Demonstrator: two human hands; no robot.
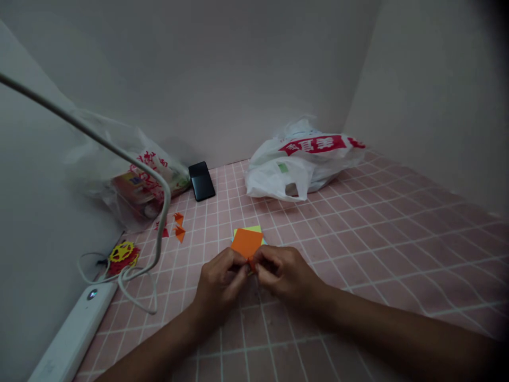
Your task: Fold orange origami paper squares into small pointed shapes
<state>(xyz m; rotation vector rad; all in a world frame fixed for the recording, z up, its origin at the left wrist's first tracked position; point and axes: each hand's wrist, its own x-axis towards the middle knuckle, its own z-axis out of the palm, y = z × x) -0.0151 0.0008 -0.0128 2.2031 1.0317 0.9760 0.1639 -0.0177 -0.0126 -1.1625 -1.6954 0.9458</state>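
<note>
My left hand [220,281] and my right hand [284,273] meet over the pink checked table [358,239], fingers pinched together on a small folded orange paper piece [251,262] between them. Just beyond my fingertips lies a small stack of coloured paper squares [247,241], orange on top with yellow-green and blue edges showing. Most of the pinched piece is hidden by my fingers.
A white plastic bag with red print [302,164] lies at the back. A black phone [201,181] leans by the wall. A clear bag [135,180], orange paper scraps [178,227], red and yellow paper cut-outs [123,254], a white cable [131,276] and a white power strip [75,331] sit at left.
</note>
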